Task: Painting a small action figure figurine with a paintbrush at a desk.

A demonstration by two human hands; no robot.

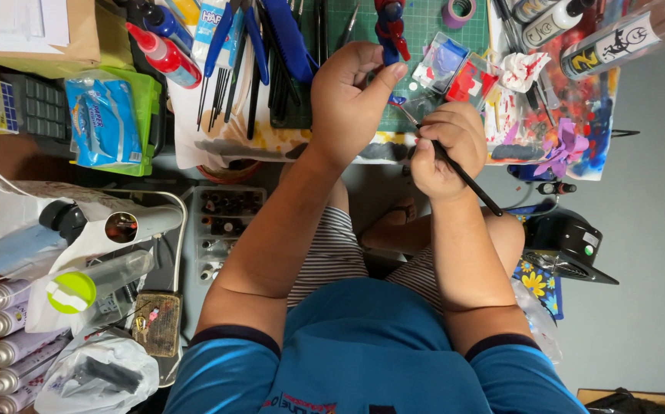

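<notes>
My left hand [350, 96] is closed around a small red and blue figure [388, 31], whose top sticks out above my thumb over the green cutting mat [424, 23]. My right hand [446, 146] grips a thin black paintbrush [467, 178]; its tip points up and left toward the figure, close to my left thumb. Just beyond my right hand lie clear plastic palettes [455, 73] holding blue and red paint. Both forearms reach forward over my lap, in striped shorts and a blue shirt.
Black tools and brushes [263, 61] lie left of the mat on stained paper. Paint bottles [165, 54], a wipes pack [102, 115], spray cans [624, 38], a purple paper flower [562, 149], a parts organiser [225, 222], plastic bags and tubes [10, 345], and a black fan [570, 245] crowd around.
</notes>
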